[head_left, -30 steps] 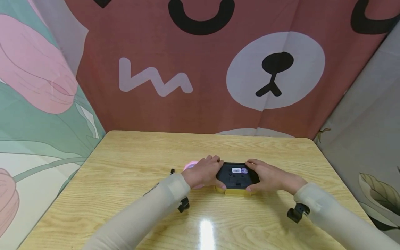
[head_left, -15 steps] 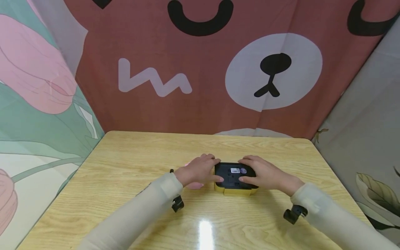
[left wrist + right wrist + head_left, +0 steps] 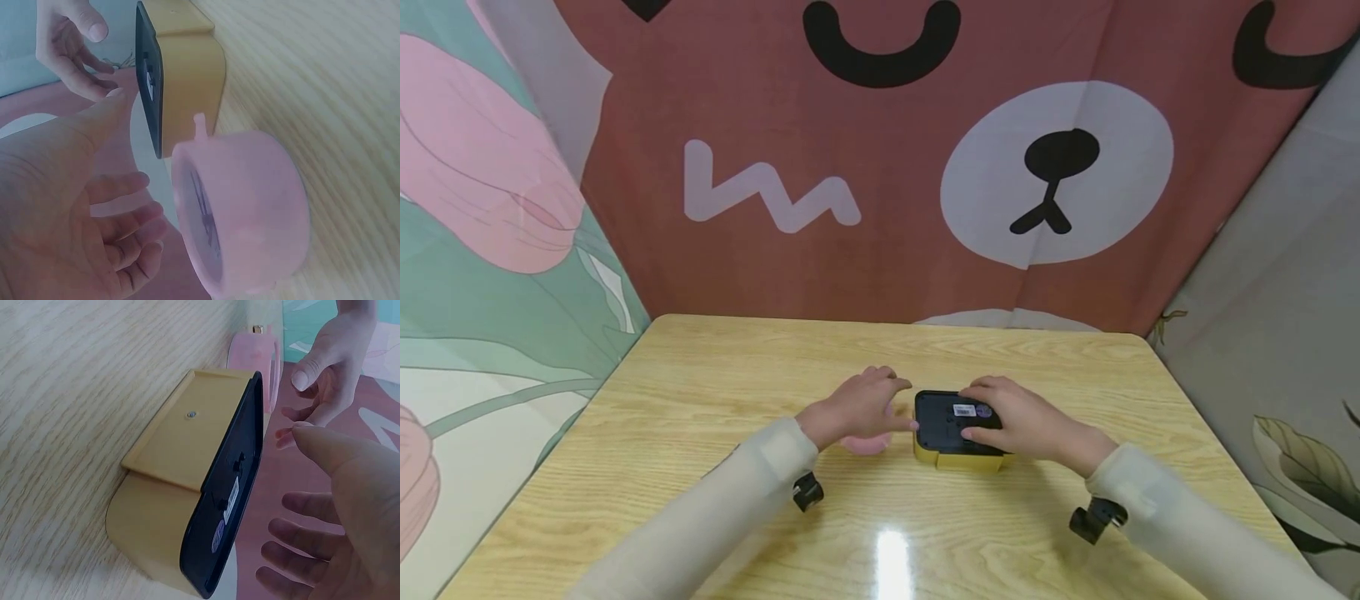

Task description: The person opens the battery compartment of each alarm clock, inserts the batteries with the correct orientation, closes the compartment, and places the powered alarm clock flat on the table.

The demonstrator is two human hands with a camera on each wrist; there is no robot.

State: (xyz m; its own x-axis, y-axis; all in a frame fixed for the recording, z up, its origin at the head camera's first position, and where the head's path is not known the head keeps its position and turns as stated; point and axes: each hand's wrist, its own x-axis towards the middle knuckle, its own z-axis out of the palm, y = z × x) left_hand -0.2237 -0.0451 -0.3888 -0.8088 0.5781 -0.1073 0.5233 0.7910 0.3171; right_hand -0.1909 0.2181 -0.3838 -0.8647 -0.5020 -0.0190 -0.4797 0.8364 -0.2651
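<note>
A boxy yellow case [image 3: 964, 462] lies on the table with its black back panel [image 3: 938, 427] facing up; the panel bears small knobs, a white label and a round sticker. Over its right part hovers my right hand [image 3: 1033, 423], fingers spread and apart from the panel in the right wrist view. To the left of the case, my left hand [image 3: 856, 407] is held above a round pink clock [image 3: 262, 206], thumb and fingers loose and holding nothing. The clock lies face up, its dial and hands partly showing in the left wrist view; from the head view my hand covers most of it.
The wood-grain table [image 3: 760, 350] ends at a hanging cloth [image 3: 737, 267] with a bear print at the back. A flower-print cloth [image 3: 490, 167] hangs on the left side. Each wrist wears a small black camera mount [image 3: 1097, 521].
Both hands had been at the two sides of the yellow case. They have let go; the left hand has moved left over the pink clock, the right slightly left above the panel.
</note>
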